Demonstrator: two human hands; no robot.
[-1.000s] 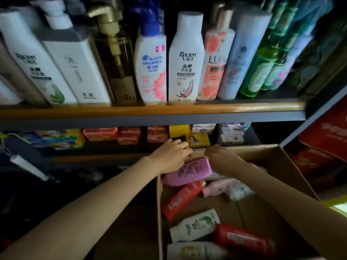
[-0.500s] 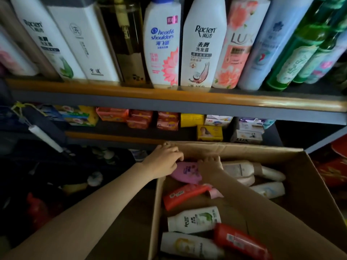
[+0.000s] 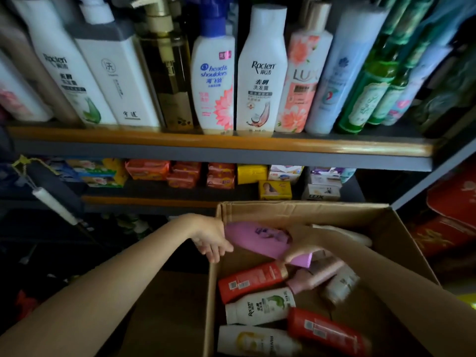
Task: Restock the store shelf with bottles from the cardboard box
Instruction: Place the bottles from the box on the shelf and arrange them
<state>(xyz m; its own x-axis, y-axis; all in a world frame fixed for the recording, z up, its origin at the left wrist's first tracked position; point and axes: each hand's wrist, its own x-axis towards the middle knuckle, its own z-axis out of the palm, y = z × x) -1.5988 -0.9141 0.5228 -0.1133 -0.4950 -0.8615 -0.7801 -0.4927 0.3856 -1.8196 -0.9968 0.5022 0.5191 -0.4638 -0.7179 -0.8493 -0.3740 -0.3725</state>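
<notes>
Your right hand grips the pink bottle, fingers curled over its cap end, above the far part of the cardboard box. Your left hand touches its base at the box's left wall, fingers loosely spread. Two red and two white bottles lie nearer. The shelf edge runs above, its row packed.
</notes>
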